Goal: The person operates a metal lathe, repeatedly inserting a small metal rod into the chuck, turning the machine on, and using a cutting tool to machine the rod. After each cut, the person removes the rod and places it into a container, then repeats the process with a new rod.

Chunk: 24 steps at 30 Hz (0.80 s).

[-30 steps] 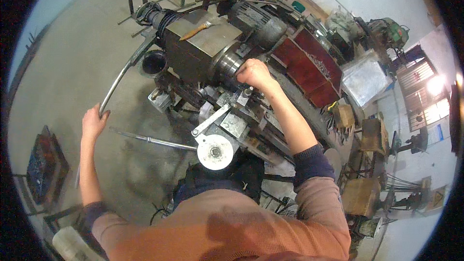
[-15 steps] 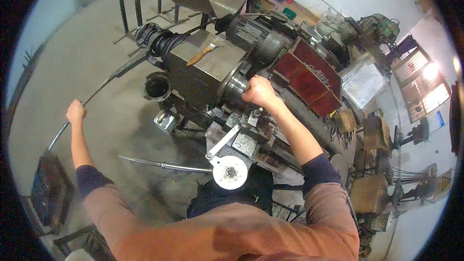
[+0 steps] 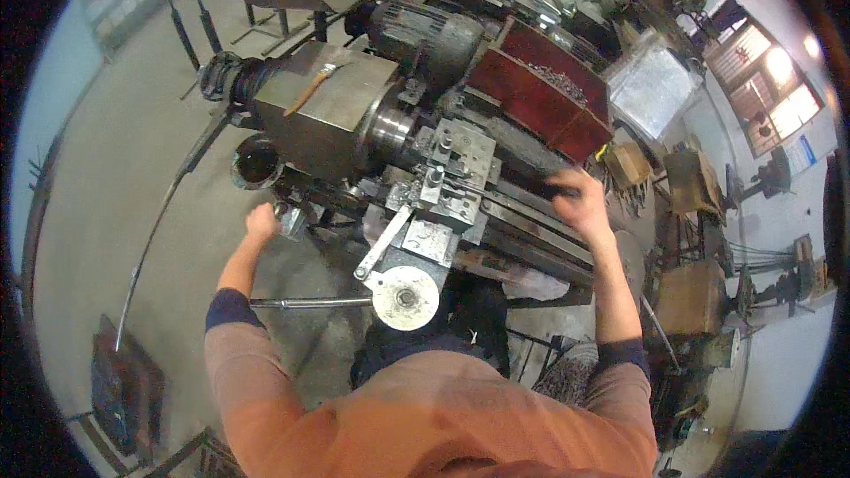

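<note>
A lathe stands before me, its round metal chuck (image 3: 392, 128) facing right. Beside the chuck sits the tool slide (image 3: 447, 177) with upright bolts. A flat arm (image 3: 385, 242) links it to a white disc (image 3: 405, 298), and a silver lever (image 3: 310, 304) sticks out leftward from the disc. My left hand (image 3: 261, 224) is closed next to a small metal box (image 3: 295, 219) below the headstock; what it holds, if anything, is hidden. Over the right part of the lathe bed, my right hand (image 3: 584, 205) has curled fingers, too smeared to show whether they hold something.
A wooden-handled brush (image 3: 310, 88) lies on the headstock cover (image 3: 341, 71). Behind the bed is a red tray (image 3: 540, 93) with small metal pieces. A long thin bar (image 3: 159, 212) runs down the left side to a dark block (image 3: 124, 389). An electric motor (image 3: 425, 40) stands behind.
My left hand has let go of the long bar and moved right. My right hand has left the chuck, moving right. The tool slide now sits closer to the chuck, and the view has shifted.
</note>
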Tool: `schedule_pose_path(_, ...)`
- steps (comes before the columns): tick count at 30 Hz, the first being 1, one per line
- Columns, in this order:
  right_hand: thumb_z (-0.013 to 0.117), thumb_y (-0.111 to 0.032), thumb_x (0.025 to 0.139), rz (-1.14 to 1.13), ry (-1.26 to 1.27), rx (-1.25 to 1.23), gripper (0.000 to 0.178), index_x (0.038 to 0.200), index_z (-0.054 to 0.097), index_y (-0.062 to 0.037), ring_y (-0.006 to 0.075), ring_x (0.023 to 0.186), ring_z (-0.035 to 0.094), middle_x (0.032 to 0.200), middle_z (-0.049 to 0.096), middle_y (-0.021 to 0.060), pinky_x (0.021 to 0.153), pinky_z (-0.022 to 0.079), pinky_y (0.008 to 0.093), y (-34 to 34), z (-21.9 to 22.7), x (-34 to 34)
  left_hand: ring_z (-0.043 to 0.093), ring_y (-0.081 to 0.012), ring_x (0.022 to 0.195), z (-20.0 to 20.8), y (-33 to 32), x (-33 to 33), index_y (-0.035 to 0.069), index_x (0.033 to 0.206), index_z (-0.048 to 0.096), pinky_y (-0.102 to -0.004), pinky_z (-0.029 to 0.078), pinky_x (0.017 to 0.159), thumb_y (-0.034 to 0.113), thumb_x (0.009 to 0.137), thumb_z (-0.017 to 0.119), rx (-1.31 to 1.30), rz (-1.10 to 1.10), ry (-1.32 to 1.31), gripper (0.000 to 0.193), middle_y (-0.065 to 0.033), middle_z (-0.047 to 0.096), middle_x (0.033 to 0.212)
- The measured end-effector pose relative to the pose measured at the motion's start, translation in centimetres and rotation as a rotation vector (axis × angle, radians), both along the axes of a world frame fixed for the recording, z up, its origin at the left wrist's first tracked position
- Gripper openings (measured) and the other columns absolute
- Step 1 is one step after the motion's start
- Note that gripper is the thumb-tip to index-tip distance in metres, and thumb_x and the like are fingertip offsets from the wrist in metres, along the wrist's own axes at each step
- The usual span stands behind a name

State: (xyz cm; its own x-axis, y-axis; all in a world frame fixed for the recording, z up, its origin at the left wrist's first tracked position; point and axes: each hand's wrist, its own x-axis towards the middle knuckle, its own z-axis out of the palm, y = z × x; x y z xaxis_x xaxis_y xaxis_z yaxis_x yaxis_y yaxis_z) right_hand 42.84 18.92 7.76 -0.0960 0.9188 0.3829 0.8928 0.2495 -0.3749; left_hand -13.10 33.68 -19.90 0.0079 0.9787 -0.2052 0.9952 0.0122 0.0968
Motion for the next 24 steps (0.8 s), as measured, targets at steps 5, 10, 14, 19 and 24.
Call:
schedule_pose_path(5, 0.063, -0.011, 0.058, -0.393, -0.031, -0.111, 0.029, 0.085, 0.066, -0.0017, 0.0301, 0.081, 0.061, 0.085, 0.064, 0.0155, 0.077, 0.046, 0.0345, -9.7, -4.1, 11.2, 0.061, -0.027, 0.089, -0.6, 2.3, -2.0, 0.011, 0.091, 0.061, -0.0403, 0.049, 0.071, 0.015, 0.08, 0.049, 0.116, -0.214, 0.241, 0.017, -0.0105, 0.064, 0.09)
schedule_pose_path(10, 0.055, -0.012, 0.063, -0.787, -0.123, -0.223, 0.028, 0.087, 0.066, 0.0001, 0.0331, 0.084, 0.061, 0.087, 0.064, 0.0192, 0.075, 0.047, 0.0363, -18.5, -5.8, 20.6, 0.059, -0.027, 0.093, 3.0, -2.3, -4.1, 0.014, 0.104, 0.06, -0.038, 0.048, 0.076, 0.025, 0.075, 0.06, 0.126, 0.067, 0.055, 0.031, -0.0115, 0.062, 0.097)
schedule_pose_path(14, 0.054, -0.014, 0.069, -0.97, -0.499, -0.467, 0.023, 0.083, 0.062, 0.0022, 0.0385, 0.077, 0.059, 0.084, 0.062, 0.0231, 0.065, 0.047, 0.0424, -31.6, -11.8, 35.2, 0.059, -0.0284, 0.092, 4.3, -6.1, -9.1, 0.014, 0.11, 0.058, -0.0379, 0.048, 0.077, 0.027, 0.072, 0.066, 0.036, 0.12, -0.077, 0.041, -0.0127, 0.062, 0.098)
schedule_pose_path(19, 0.067, -0.023, 0.063, -1.05, -0.424, -0.801, 0.028, 0.078, 0.063, 0.0005, 0.0323, 0.085, 0.061, 0.078, 0.064, 0.0177, 0.072, 0.049, 0.0436, -34.6, -15.4, 37.0, 0.061, -0.0201, 0.062, 9.7, -16.3, -8.5, 0.0, 0.101, 0.06, -0.0313, 0.047, 0.059, 0.026, 0.075, 0.064, 0.134, 0.518, -0.675, 0.037, -0.0125, 0.063, 0.069)
schedule_pose_path(24, 0.071, -0.027, 0.058, -1.234, -0.402, -0.839, 0.033, 0.078, 0.064, -0.0017, 0.033, 0.083, 0.062, 0.081, 0.065, 0.0169, 0.071, 0.049, 0.0431, -35.8, -19.4, 36.1, 0.056, -0.0154, 0.053, 7.8, -18.4, -8.5, -0.004, 0.087, 0.064, -0.03, 0.042, 0.05, 0.024, 0.077, 0.062, 0.318, 0.662, -0.625, 0.03, -0.0081, 0.057, 0.059)
